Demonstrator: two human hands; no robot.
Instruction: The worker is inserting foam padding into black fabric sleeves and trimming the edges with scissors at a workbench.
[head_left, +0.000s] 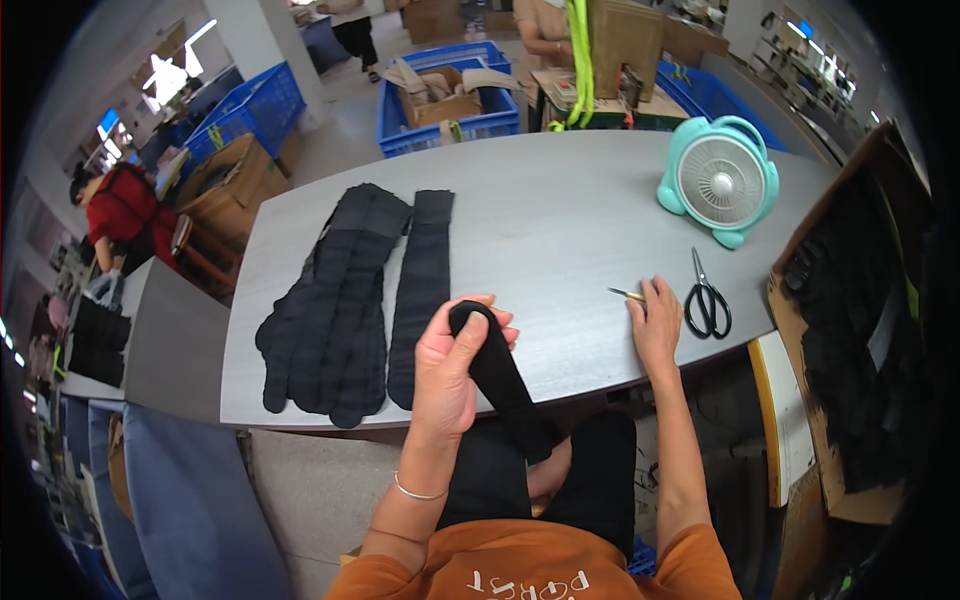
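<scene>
Likely strip-handling step: left hand [446,365] has fingers clamped on black strip [502,380], right hand [657,322] pinches pointed tool [629,294] at desk [560,220]; next move probably needs steady strip.

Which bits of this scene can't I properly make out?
All in the head view:
Pointed tool: rear end covered by the right grip.
Black strip in the left grip: lower end blends into black trousers.
Black pieces: too dark to count.
Standing person: head cut off by the upper edge.
</scene>
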